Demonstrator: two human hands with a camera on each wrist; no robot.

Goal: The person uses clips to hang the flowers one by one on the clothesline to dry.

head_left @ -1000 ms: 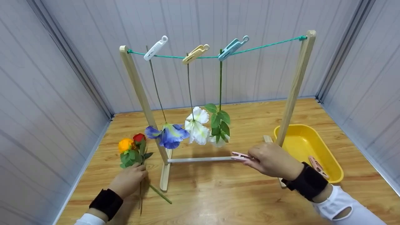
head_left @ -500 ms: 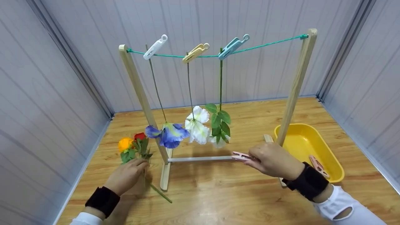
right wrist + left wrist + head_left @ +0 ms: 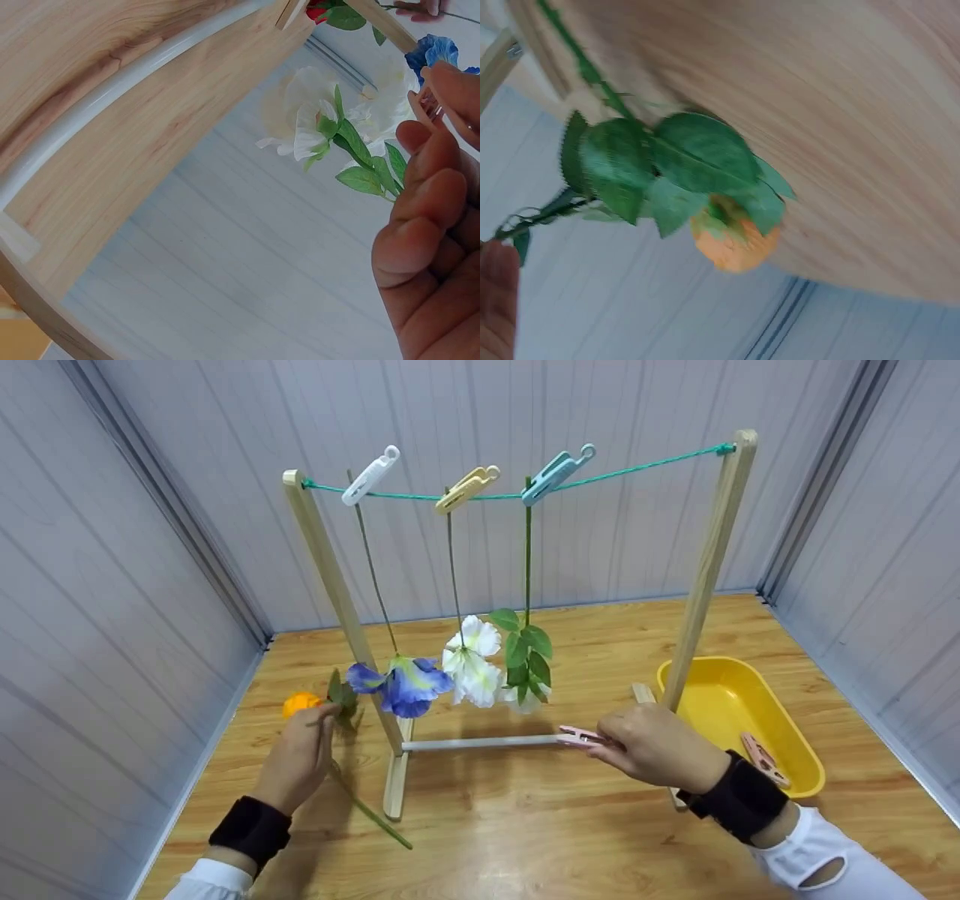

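- Head view: my left hand (image 3: 294, 761) pinches the stem of an orange flower (image 3: 300, 703) lifted just above the wooden table (image 3: 525, 840), left of the drying rack (image 3: 330, 577); my right hand (image 3: 652, 746) pinches a pink clothespin (image 3: 579, 734) at the rack's white crossbar (image 3: 480, 743).
- Left wrist: orange flower (image 3: 735, 244) and leaves blurred, a fingertip at the edge.
- Right wrist: curled fingers (image 3: 424, 225) clamp the pink clothespin (image 3: 421, 105) near white flowers (image 3: 315, 120).

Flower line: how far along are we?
Done: three flowers hang from the cord by white, yellow and blue pegs. In hand: left hand grips the orange flower stem; right hand pinches a pink peg. Left: that flower is unpegged; one more pink peg waits in the yellow tray.
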